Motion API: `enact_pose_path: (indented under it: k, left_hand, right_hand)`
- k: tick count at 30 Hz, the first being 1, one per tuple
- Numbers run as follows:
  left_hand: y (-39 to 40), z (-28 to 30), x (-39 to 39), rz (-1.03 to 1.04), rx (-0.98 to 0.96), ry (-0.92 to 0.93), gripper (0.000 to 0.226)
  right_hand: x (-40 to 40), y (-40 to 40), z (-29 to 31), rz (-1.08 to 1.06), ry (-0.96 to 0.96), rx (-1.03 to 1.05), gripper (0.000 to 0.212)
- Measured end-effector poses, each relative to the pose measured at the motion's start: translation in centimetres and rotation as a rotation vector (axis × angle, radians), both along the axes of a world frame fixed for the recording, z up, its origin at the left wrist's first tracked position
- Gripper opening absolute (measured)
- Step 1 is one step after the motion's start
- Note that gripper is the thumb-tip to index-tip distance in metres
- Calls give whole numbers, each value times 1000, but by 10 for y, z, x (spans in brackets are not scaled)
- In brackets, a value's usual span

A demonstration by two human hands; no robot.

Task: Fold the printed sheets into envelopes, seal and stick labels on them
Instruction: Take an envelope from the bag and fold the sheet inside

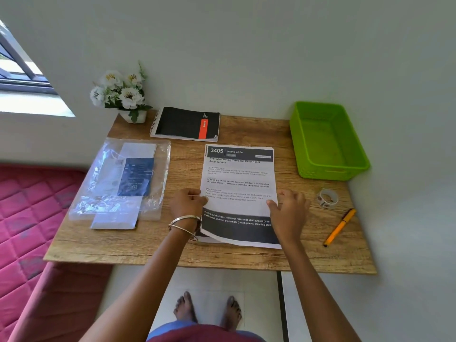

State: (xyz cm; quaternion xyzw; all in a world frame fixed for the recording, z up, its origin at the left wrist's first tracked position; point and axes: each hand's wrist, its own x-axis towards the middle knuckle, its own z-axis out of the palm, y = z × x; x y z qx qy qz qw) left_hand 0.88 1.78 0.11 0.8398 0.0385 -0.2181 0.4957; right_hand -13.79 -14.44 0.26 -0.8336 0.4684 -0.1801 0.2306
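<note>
Two hands meet at one printed sheet [238, 183] lying mid-worktop [172, 250] — the left hand [188, 203] pinches its left edge with curled fingers, and the right hand [289, 208] pinches the right edge likewise. Left of the left grip lies a clear plastic bag [118, 178] of envelopes. Beyond both grips sit a black spiral notebook [186, 124] and a pot of white flowers [121, 95]. Right of the right grip: a roll of stickers [327, 197], an orange pen [340, 227], and farther back a green basket [328, 141]. Nothing lies between the grips except the sheet — white, headed "3405 DINING AREA", dark-banded at both ends, its near edge lifted off more sheets beneath.
</note>
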Motion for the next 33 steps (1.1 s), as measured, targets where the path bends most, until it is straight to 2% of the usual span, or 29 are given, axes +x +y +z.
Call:
enact_pose_path:
  k: [2, 4, 6, 8, 12, 15, 17, 19, 21, 22, 24, 26, 28, 30, 33]
  left_hand:
    - [2, 0, 2, 37, -21, 62, 18]
    - [4, -1, 6, 96, -60, 135, 14]
    - [7, -3, 10, 117, -95, 201, 10]
    - [9, -1, 13, 125, -118, 230, 9]
    - [10, 3, 16, 146, -119, 235, 10]
    - [10, 0, 20, 124, -115, 245, 8]
    - [10, 4, 18, 50, -40, 151, 8]
    - [14, 15, 10, -79, 60, -113, 8]
    - [25, 23, 4, -236, 5, -357, 21]
    - [33, 26, 3, -318, -64, -406, 26]
    - [51, 24, 4, -521, -125, -432, 39]
    - [63, 21, 3, -690, -118, -341, 49]
    - [65, 16, -2, -784, -117, -267, 45]
    - [59, 5, -6, -738, -85, -290, 36]
    - [45, -6, -10, -507, 64, -361, 28]
  right_hand:
    - [-8, 10, 10, 300, -40, 90, 47]
    - [-18, 25, 19, 623, 39, 197, 68]
    - [-27, 36, 14, 836, 223, 75, 85]
    - [-32, 39, 6, 901, 304, -46, 83]
    - [-32, 37, 4, 873, 178, -37, 42]
    - [-28, 37, 5, 868, 96, -94, 26]
    - [-25, 37, 7, 836, 41, -183, 26]
    - [-22, 36, 11, 798, -4, -245, 30]
    - [-20, 34, 13, 757, -52, -261, 29]
    - [-19, 33, 14, 734, -72, -258, 27]
    - [-16, 29, 14, 683, -118, -217, 23]
    - [-13, 24, 17, 642, -171, -171, 22]
    - [-8, 22, 22, 612, -228, -152, 26]
    - [-2, 20, 24, 561, -249, -167, 28]
    - [3, 14, 11, 424, -145, -290, 33]
